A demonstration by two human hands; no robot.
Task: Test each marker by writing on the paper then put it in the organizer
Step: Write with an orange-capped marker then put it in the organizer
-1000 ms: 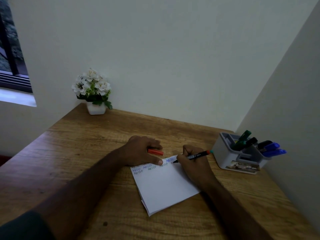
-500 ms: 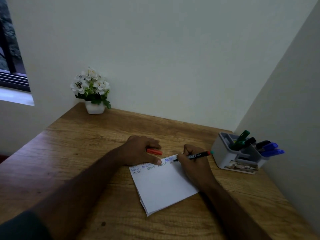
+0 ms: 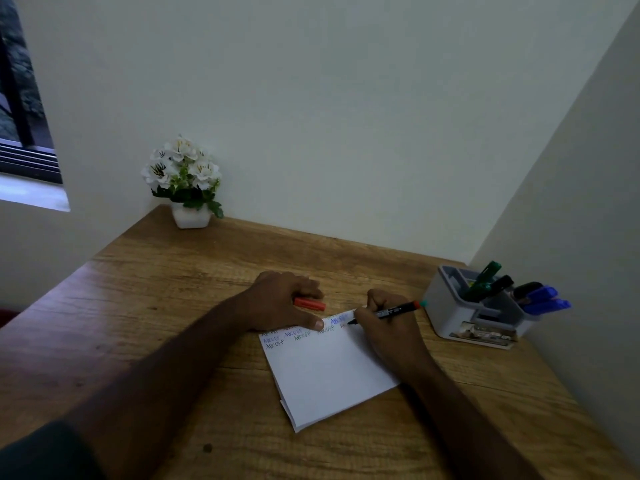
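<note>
at the far left a window point(image 3: 24, 109) shows a dark frame and a pale sill. a white pot of white artificial flowers point(image 3: 183, 178) stands at the far left corner of the wooden surface point(image 3: 156, 289), against the wall. the left hand point(image 3: 280, 301) lies at the far left corner of the folded white paper point(image 3: 325, 368), its thumb pressing on the sheet while its curled fingers hold an orange marker cap point(image 3: 310, 304) just beyond the paper's far edge. rows of small handwritten letters run along the paper's far edge, some in blue, some darker. the right hand point(image 3: 388, 332) rests on the right side of the paper and grips a black marker point(image 3: 384, 312) with an orange back end, its tip touching the sheet just below the blue lettering. to the right, near the side wall, a grey and white organizer point(image 3: 460, 320) sits on the surface, well apart from the paper. it holds a green marker point(image 3: 485, 277) and a black marker in the far compartment, and another dark one beside blue markers point(image 3: 543, 299) leaning out to the right.
</note>
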